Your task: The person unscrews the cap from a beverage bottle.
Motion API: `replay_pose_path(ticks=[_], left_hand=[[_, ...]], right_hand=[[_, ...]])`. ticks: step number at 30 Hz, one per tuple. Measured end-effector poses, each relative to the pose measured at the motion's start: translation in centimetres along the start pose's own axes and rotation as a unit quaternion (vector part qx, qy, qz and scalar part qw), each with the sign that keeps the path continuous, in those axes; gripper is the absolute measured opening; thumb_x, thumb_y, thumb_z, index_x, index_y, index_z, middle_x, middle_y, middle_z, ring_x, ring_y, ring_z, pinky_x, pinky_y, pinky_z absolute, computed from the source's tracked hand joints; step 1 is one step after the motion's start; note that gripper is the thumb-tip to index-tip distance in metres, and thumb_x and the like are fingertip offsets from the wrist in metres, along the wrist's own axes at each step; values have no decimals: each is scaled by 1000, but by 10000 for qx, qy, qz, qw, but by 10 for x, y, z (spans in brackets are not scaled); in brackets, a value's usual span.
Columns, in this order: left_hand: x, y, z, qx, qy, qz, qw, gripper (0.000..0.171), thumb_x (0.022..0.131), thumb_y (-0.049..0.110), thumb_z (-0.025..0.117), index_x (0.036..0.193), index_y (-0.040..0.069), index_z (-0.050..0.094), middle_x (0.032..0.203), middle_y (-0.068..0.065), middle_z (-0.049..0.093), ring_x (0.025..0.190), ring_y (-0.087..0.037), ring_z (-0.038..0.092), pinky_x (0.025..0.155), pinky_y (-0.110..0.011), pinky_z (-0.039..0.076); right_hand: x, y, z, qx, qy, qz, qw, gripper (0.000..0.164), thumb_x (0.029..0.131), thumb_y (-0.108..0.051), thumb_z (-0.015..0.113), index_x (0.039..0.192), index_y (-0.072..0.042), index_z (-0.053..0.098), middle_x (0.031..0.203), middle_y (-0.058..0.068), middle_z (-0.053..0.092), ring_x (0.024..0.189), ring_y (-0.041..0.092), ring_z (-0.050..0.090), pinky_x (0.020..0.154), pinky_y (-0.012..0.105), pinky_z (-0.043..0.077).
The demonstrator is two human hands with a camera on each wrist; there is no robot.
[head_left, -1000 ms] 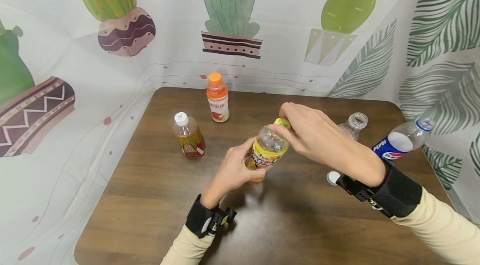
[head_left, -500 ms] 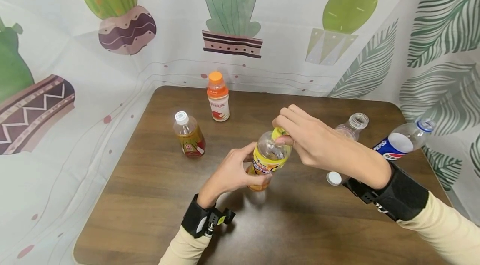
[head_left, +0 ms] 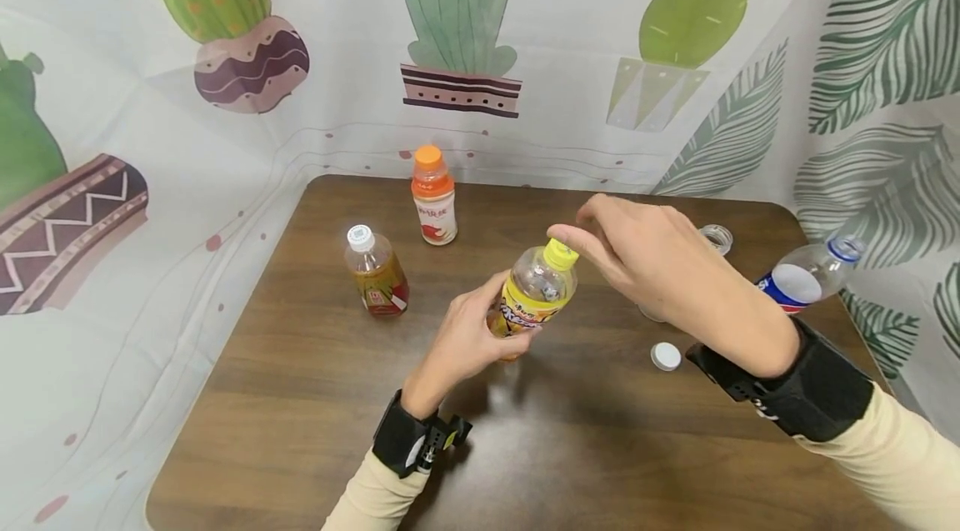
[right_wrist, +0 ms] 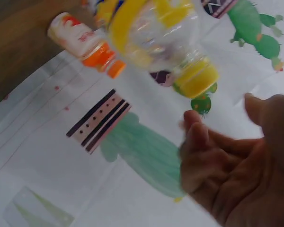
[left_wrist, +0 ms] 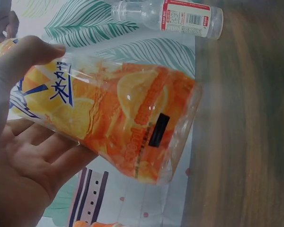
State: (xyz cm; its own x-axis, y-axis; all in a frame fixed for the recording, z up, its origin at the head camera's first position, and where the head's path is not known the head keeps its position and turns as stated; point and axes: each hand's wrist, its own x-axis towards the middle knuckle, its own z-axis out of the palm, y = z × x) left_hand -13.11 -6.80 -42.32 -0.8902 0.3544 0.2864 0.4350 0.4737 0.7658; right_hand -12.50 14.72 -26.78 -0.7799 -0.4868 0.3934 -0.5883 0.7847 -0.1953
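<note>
L hand grips yellow-label drink btl, ctr of head view

Thumb/fingers round its middle. R hand, btl's 2 o'clock: thumb & fingers apart, nr yellow cap. Loose white cap 4 o'clock, white-capped btl 9, orange-capped btl 10.

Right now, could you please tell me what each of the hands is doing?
Left hand: holding the yellow-labelled bottle.
Right hand: open, fingers loosely curled, holding nothing, just off the yellow cap.

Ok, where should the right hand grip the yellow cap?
Likely by the sides of the yellow cap, coming from above and the right: it is round, stands clear of the left hand around the bottle, and leans toward the right hand.
</note>
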Motion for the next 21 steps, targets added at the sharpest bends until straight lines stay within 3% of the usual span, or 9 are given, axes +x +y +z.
replay_pose_path(ticks=[2,4,9,16,21], left_hand=[[0,0,0,196,18,44,9998,70,72,25,85,135,21,55,110,1,70,89,-13,64,77,-34,55],[1,0,1,440,42,146,9989,71,73,26,85,136,19,54,111,0,70,90,-14,65,78,-33,55],[0,0,2,787,122,438,9959,71,73,26,84,136,15,54,109,-3,71,89,-15,68,77,-34,57],[1,2,-2,589,-54,324,9977,72,71,25,85,136,16,55,107,-2,72,86,-16,67,75,-33,55],[1,5,-7,-19,-472,51,9989,69,72,24,84,135,18,56,106,0,72,91,-12,67,80,-35,57]], right_hand=[[1,-4,4,-146,-139,400,9990,39,98,-45,58,78,-12,60,63,-3,54,53,14,48,49,29,40],[1,-7,10,-259,-244,602,9976,44,98,-45,59,70,-11,54,57,-2,47,48,15,44,45,28,36],[0,-8,22,-37,-335,793,9963,40,101,-36,56,72,-8,49,56,-1,42,46,15,41,42,27,32],[-3,-5,25,167,-88,61,9998,26,100,-21,59,81,-4,51,67,0,47,53,12,42,46,24,38],[-4,-1,24,177,108,-762,9969,21,97,-16,63,85,-5,50,71,0,45,62,12,42,53,23,41]])
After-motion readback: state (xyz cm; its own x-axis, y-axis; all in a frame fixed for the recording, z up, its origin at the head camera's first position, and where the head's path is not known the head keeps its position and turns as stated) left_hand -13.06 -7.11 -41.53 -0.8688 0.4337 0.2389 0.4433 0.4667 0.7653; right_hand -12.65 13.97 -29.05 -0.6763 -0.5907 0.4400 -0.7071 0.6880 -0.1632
